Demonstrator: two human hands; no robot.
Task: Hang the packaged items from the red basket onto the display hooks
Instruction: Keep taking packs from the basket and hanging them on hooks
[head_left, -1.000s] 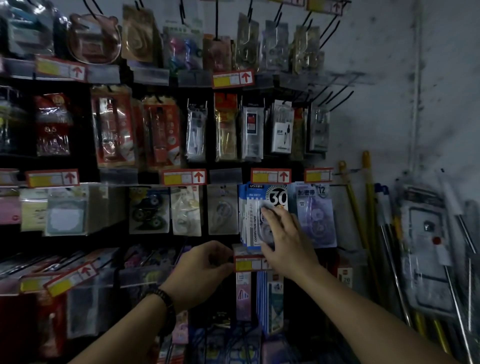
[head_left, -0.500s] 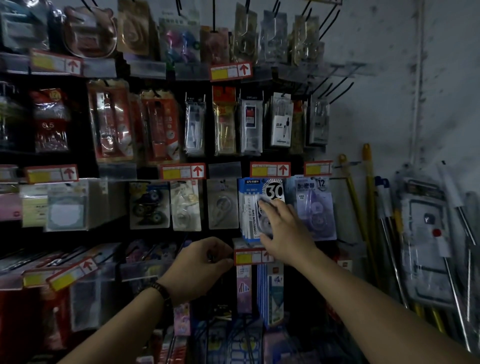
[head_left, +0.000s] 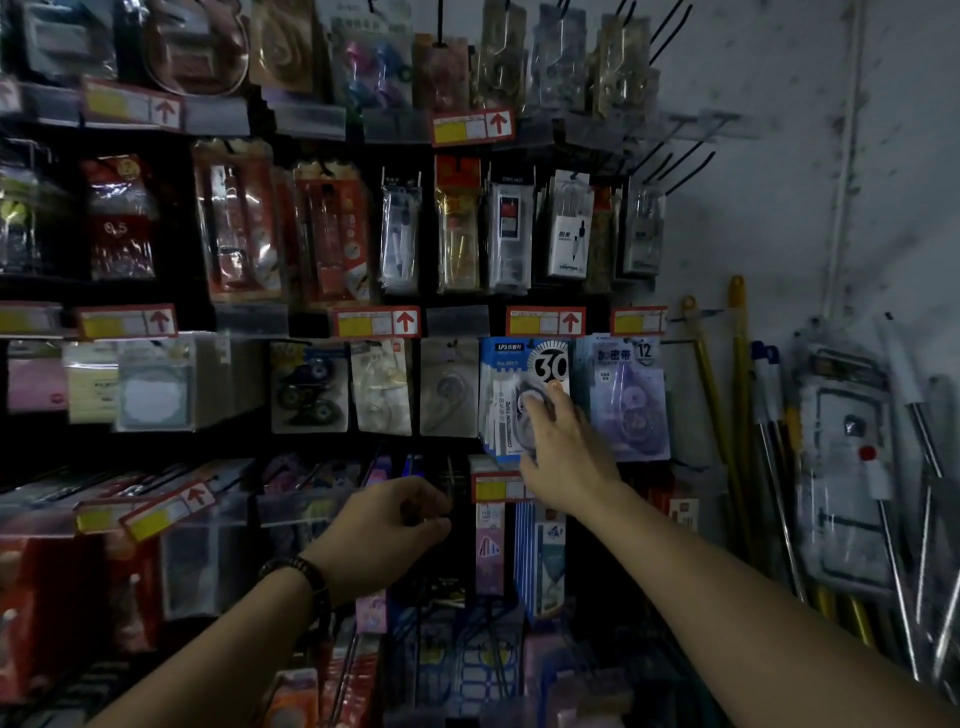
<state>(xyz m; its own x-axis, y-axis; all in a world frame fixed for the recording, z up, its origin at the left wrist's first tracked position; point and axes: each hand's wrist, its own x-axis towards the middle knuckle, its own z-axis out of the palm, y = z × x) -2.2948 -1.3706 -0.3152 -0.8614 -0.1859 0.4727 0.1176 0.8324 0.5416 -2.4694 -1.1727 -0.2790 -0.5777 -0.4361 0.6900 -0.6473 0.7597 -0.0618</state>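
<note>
Showing a large "30" and "CORRECTION TAPE" on the blue pack (head_left: 506, 374), "12" on the purple pack (head_left: 628, 400), "0.5" on the red packet (head_left: 119, 218); carrying red up-arrows on price tags (head_left: 376, 323).

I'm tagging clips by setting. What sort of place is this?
Probably a stationery shop's display wall: packaged goods like the blue correction tape pack hang in rows, red-and-yellow price tags run under each row, and bare hooks stick out at upper right.

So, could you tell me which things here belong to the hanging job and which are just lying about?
Job: blue correction-tape pack, touched by the right hand; left hand, curled, lower down.
Not the job: purple pack beside it; yellow poles at right; price tags.
</note>
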